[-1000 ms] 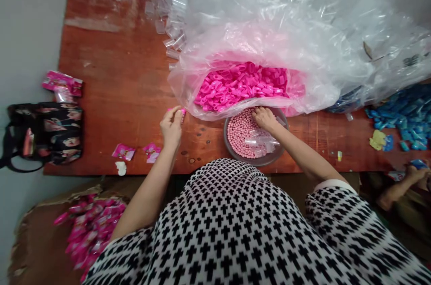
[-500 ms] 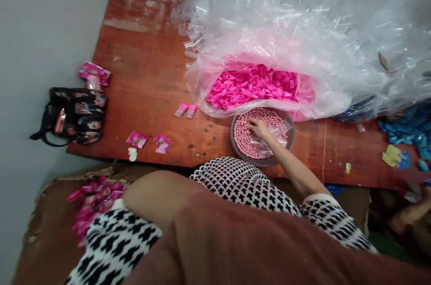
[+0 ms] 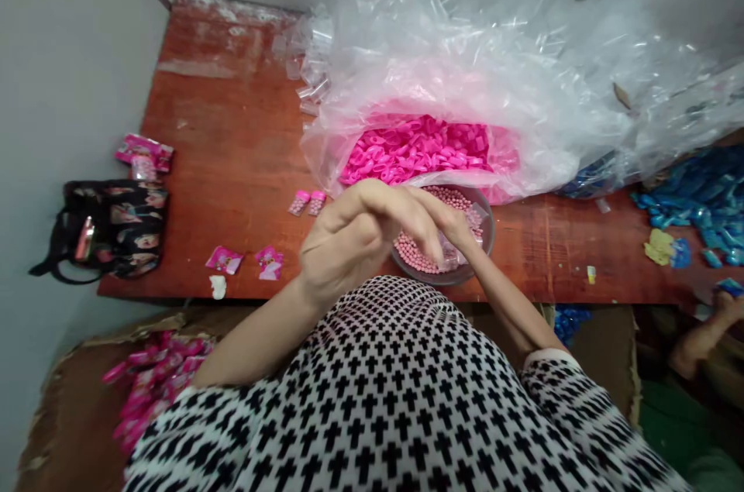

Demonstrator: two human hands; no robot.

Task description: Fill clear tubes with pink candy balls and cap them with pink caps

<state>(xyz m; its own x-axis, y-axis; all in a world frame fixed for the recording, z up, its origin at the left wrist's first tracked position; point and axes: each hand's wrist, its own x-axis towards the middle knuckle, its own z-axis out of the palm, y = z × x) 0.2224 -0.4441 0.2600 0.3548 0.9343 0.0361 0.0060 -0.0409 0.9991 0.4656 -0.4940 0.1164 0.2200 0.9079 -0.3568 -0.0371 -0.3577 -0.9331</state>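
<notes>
My left hand [image 3: 363, 240] hovers in front of the grey bowl [image 3: 492, 236], with its fingers loosely bent downward and nothing visible in them. Behind it, over the bowl, is my right hand [image 3: 450, 219]; its fingertips are hidden by the left hand. Pink beads [image 3: 415, 253] fill the bowl, and clear plastic tubes [image 3: 459, 248] lie on top of them at the right. Just beyond the bowl, a large clear bag [image 3: 407, 77] lies open on pink plastic caps [image 3: 418, 147]. Two bead-filled tubes with pink caps [image 3: 308, 202] lie left of the bag.
Pink packets [image 3: 225, 259] and a white scrap [image 3: 218, 287] lie near the front edge of the wooden table [image 3: 221, 143]. A black patterned bag [image 3: 136, 225] sits at the left. Pink packs [image 3: 156, 380] fill a carton below. Blue pieces [image 3: 697, 197] and a co-worker's hand [image 3: 726, 310] are at the right.
My left arm has swung from low near my body to over the bowl, its hand now in view. Brown cloth that hung across the foreground is gone from view. My right hand stays at the bowl.
</notes>
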